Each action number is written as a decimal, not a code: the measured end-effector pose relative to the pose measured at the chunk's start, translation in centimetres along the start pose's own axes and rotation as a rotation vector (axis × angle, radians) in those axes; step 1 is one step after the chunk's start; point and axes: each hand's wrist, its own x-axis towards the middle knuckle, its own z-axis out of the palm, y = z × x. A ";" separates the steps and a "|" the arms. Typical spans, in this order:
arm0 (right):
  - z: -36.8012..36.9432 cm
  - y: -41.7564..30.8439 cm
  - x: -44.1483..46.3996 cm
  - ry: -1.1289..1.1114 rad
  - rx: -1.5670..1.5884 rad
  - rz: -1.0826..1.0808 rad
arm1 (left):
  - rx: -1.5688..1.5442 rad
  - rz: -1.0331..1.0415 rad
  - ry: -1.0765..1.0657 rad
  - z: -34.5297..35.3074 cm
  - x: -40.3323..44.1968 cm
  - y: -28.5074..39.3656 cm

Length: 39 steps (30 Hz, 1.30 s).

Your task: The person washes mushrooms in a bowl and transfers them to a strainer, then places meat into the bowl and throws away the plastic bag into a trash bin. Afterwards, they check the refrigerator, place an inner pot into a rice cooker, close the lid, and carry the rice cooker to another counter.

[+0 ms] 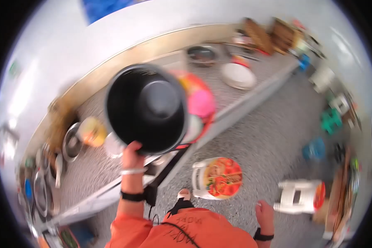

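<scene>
My left hand [133, 158] grips the lower rim of a black inner pot [146, 109], raised above the counter with its open mouth facing me. Behind the pot's right side, a red basin [208, 120] with a pink item [201, 103] in it is partly hidden. My right hand [264, 215] hangs low at the right over the floor, touching nothing visible; its fingers look curled but are blurred. A yellow container [93, 131] and a metal bowl [72, 142] stand left of the pot.
On the grey counter [177, 62] are a pan [201, 55], a white oval dish [238, 76] and wooden boards [258, 35]. A food-patterned stool [224, 177] stands on the floor near my foot. A white stool [299, 196] lies farther right, with a blue bucket [314, 149] beyond.
</scene>
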 end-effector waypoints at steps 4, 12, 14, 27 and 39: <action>-2.2 1.7 -4.9 0.153 0.345 0.019 | 0.033 -0.162 -0.245 5.1 -9.1 -2.0; -11.8 10.8 -20.7 0.261 0.861 -0.102 | 0.451 -0.417 -0.889 13.8 -32.3 -18.3; -14.9 14.6 -24.4 0.298 1.033 -0.018 | 0.649 -0.520 -0.954 15.6 -38.7 -24.4; -11.6 42.0 -41.9 0.979 1.375 1.179 | 1.056 -0.508 -2.141 22.8 -70.5 -56.9; -19.2 58.1 -57.0 1.909 1.348 1.557 | 0.571 -0.811 -2.937 24.9 -111.0 -75.3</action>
